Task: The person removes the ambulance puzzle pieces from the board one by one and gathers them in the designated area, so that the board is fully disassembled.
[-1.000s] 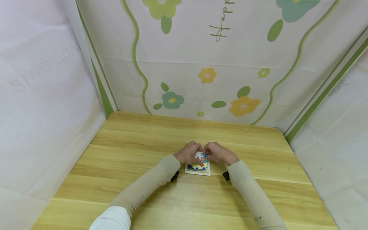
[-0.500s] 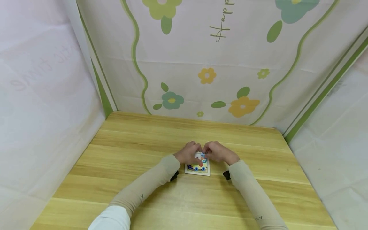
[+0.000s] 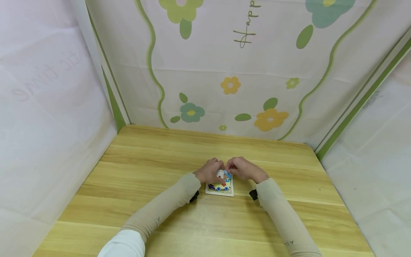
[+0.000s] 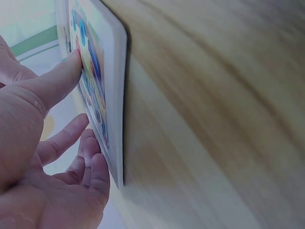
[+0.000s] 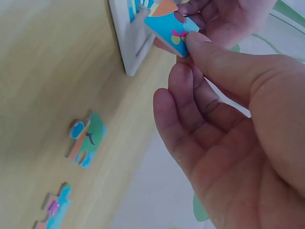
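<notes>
A small jigsaw puzzle board [image 3: 219, 194] with a pale frame and a vehicle picture lies flat on the table in the head view. My left hand [image 3: 210, 172] grips it from the left, its thumb pressing on the picture and its other fingers along the edge, as the left wrist view shows. At the board's far right corner is my right hand [image 3: 244, 168]. Between thumb and index finger it pinches a puzzle piece [image 5: 164, 28], blue and orange with a pink-and-yellow butterfly, tilted close over the board. Its remaining fingers are loosely bent.
Two loose puzzle pieces show in the right wrist view: a green-and-blue one [image 5: 93, 136] and a blue-and-pink one [image 5: 57, 207]. Both lie on the wooden table [image 3: 205, 228] beside the board. Flower-printed cloth [image 3: 208, 96] hangs behind the table, with cloth on both sides.
The fingers of my right hand have drawn slightly up and back with the piece, uncovering more of the board's right side. My left hand has stayed in place.
</notes>
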`<act>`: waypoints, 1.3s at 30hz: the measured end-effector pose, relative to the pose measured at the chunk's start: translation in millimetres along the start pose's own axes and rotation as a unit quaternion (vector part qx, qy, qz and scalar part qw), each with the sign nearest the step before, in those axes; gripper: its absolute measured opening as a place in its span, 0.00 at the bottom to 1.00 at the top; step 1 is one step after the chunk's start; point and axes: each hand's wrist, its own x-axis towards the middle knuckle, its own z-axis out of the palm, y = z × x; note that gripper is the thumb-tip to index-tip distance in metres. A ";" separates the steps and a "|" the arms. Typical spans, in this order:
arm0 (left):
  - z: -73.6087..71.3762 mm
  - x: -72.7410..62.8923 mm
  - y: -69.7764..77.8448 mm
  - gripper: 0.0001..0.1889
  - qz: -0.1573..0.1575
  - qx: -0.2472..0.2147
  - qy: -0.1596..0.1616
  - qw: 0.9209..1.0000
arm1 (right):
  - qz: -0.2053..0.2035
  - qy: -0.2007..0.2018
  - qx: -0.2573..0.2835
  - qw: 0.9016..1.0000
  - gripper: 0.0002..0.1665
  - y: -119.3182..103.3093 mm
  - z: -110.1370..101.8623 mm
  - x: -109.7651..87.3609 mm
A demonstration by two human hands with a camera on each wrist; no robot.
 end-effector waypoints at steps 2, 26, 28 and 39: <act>0.6 0.3 -0.7 0.25 -0.001 0.004 0.000 1.000 | 0.002 -0.003 0.002 1.000 0.08 -1.4 -2.1 -1.3; -0.9 -5.9 7.2 0.27 -0.007 -0.001 0.009 1.000 | 0.073 0.023 -0.020 0.997 0.09 40.9 -39.7 -72.3; -0.5 -5.7 6.4 0.27 -0.008 -0.002 0.009 1.000 | 0.074 0.024 -0.025 0.997 0.09 46.7 -43.7 -80.8; -1.0 -7.4 8.4 0.27 -0.003 -0.003 0.012 1.000 | 0.116 0.011 -0.006 0.993 0.08 71.7 -59.8 -105.6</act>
